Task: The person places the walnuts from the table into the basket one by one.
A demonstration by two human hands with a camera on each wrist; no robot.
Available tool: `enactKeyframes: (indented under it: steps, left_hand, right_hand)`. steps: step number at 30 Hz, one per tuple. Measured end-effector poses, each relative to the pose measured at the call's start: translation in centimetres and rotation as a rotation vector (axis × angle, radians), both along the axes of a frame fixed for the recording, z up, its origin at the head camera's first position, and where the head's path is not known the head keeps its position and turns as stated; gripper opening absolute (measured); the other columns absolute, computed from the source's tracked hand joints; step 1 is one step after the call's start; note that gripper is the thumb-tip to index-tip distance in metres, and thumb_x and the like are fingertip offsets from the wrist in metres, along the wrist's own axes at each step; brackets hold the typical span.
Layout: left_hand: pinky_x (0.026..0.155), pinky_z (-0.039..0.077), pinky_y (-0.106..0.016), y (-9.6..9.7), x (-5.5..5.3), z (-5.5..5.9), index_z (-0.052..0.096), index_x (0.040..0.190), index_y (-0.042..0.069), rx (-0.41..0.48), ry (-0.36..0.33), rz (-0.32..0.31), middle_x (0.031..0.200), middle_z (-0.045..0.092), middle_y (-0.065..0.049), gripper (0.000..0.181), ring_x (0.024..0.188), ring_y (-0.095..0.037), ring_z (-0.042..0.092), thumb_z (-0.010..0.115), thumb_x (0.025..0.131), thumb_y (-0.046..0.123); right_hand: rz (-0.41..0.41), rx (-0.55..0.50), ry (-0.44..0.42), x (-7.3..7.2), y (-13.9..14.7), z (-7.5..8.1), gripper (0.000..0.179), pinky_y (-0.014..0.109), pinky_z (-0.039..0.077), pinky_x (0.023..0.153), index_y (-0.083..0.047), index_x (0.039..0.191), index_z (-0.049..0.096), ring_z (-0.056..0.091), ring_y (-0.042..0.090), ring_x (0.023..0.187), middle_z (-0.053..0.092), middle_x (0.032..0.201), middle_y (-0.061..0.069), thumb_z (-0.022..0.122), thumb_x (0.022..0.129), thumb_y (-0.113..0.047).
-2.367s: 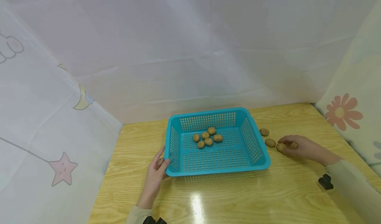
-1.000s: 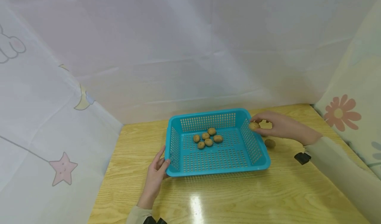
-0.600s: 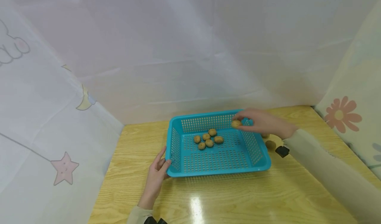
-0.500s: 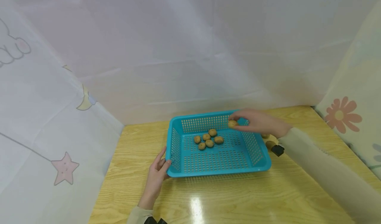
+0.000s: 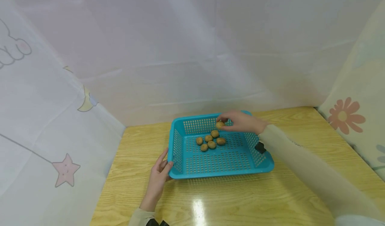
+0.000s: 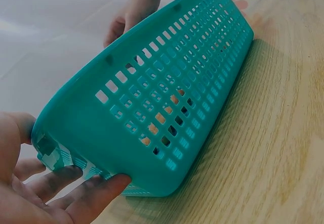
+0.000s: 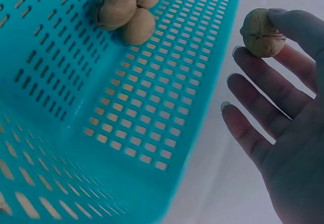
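A walnut [image 7: 262, 33] is pinched between the thumb and fingers of my right hand [image 5: 240, 122], the other fingers spread. That hand is above the back part of a blue plastic basket [image 5: 221, 173]. Several walnuts [image 5: 212, 145] lie in a loose group on the basket floor, just below and left of the held one. At the basket's front left corner my left hand [image 5: 157, 176] grips the rim, thumb on top and fingers against the outer wall, as the left wrist view shows.
The basket stands on a wood-grain table [image 5: 144, 142]. Behind it hangs a pale cloth [image 5: 180, 69]; more printed cloth [image 5: 355, 146] borders the right side. My right sleeve [image 5: 300, 159] crosses the table right of the basket and covers part of it.
My right hand picked up a walnut from the table at right and carried it left over the basket's rim, above the walnut group. The left hand has kept its place at the corner.
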State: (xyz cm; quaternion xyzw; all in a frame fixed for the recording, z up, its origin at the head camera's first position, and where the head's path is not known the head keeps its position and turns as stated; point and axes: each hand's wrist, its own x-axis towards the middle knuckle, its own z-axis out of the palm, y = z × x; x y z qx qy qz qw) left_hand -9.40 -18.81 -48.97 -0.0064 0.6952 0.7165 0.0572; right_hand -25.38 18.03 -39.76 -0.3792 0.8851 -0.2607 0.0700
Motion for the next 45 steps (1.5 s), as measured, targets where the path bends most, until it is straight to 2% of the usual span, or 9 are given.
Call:
enactKeyframes:
  steps: [3,7,11,18,27,33,39,42,45]
  left_hand:
    - [0.085,0.063,-0.044,0.0,0.0,0.0,0.029,0.166,0.015,0.000,-0.001,-0.002,0.151,0.050,-0.030,0.065,0.122,-0.046,0.064,0.058,0.108,0.019]
    - [0.084,0.063,-0.045,0.0,0.0,0.0,0.028,0.166,0.014,0.005,0.001,-0.005,0.152,0.050,-0.030,0.065,0.122,-0.047,0.064,0.059,0.108,0.019]
    - [0.085,0.063,-0.046,-0.1,0.1,0.0,0.028,0.166,0.013,0.014,0.009,-0.011,0.152,0.049,-0.030,0.065,0.122,-0.048,0.063,0.058,0.109,0.018]
    - [0.084,0.063,-0.046,-0.1,0.1,0.0,0.027,0.166,0.013,0.012,0.020,-0.019,0.152,0.049,-0.031,0.065,0.121,-0.048,0.064,0.058,0.109,0.018]
    - [0.084,0.063,-0.047,0.0,0.2,0.2,0.030,0.165,0.014,0.006,0.004,-0.001,0.150,0.051,-0.030,0.064,0.120,-0.046,0.065,0.058,0.108,0.016]
    - [0.084,0.063,-0.046,0.1,0.1,0.1,0.032,0.165,0.016,0.017,-0.007,0.000,0.151,0.051,-0.029,0.062,0.120,-0.046,0.065,0.057,0.109,0.016]
    - [0.084,0.064,-0.045,0.1,0.0,0.2,0.031,0.165,0.015,0.010,-0.004,-0.003,0.151,0.051,-0.030,0.062,0.121,-0.046,0.065,0.057,0.109,0.016]
    - [0.083,0.064,-0.043,0.0,0.0,0.2,0.031,0.165,0.015,0.005,-0.003,0.000,0.150,0.051,-0.030,0.063,0.120,-0.046,0.065,0.057,0.109,0.015]
    - [0.083,0.064,-0.043,0.0,0.0,0.1,0.031,0.165,0.015,0.005,-0.009,0.004,0.150,0.052,-0.030,0.063,0.120,-0.045,0.065,0.057,0.108,0.014]
  right_hand:
    - [-0.013,0.015,-0.039,-0.6,-0.4,-1.1,0.033,0.055,0.055,0.095,-0.005,0.130,0.068,0.067,0.029,0.111,0.072,0.123,0.008,0.069,0.102,-0.021]
    - [-0.043,0.096,-0.076,-1.2,-0.7,-2.5,0.030,0.048,0.057,0.090,-0.009,0.130,0.067,0.067,0.023,0.105,0.071,0.117,0.004,0.067,0.103,-0.022]
    - [-0.076,0.169,-0.088,-1.5,-1.0,-3.6,0.032,0.044,0.057,0.084,-0.007,0.131,0.067,0.066,0.020,0.097,0.071,0.112,0.004,0.067,0.103,-0.023]
    - [-0.175,0.250,-0.121,-1.7,-1.7,-4.8,0.035,0.048,0.057,0.086,-0.003,0.130,0.067,0.065,0.023,0.097,0.072,0.112,0.008,0.068,0.102,-0.023]
    - [-0.231,0.311,-0.164,-2.0,-2.2,-6.2,0.034,0.047,0.058,0.083,-0.003,0.127,0.069,0.067,0.026,0.099,0.072,0.115,0.012,0.068,0.102,-0.025]
    - [-0.246,0.284,-0.196,-1.9,-1.8,-6.3,0.031,0.048,0.058,0.085,-0.005,0.125,0.070,0.068,0.027,0.102,0.072,0.116,0.012,0.068,0.102,-0.026]
    - [-0.245,0.226,-0.130,-1.7,-0.9,-5.1,0.029,0.057,0.054,0.098,-0.005,0.127,0.070,0.069,0.027,0.101,0.074,0.111,0.010,0.068,0.102,-0.019]
    - [-0.235,0.183,-0.098,-1.3,-0.4,-4.1,0.029,0.054,0.056,0.094,-0.005,0.127,0.070,0.070,0.026,0.099,0.074,0.111,0.010,0.068,0.102,-0.019]
    - [-0.225,0.135,-0.057,-0.6,0.1,-3.2,0.028,0.046,0.060,0.082,-0.005,0.124,0.072,0.071,0.025,0.097,0.075,0.110,0.009,0.069,0.101,-0.021]
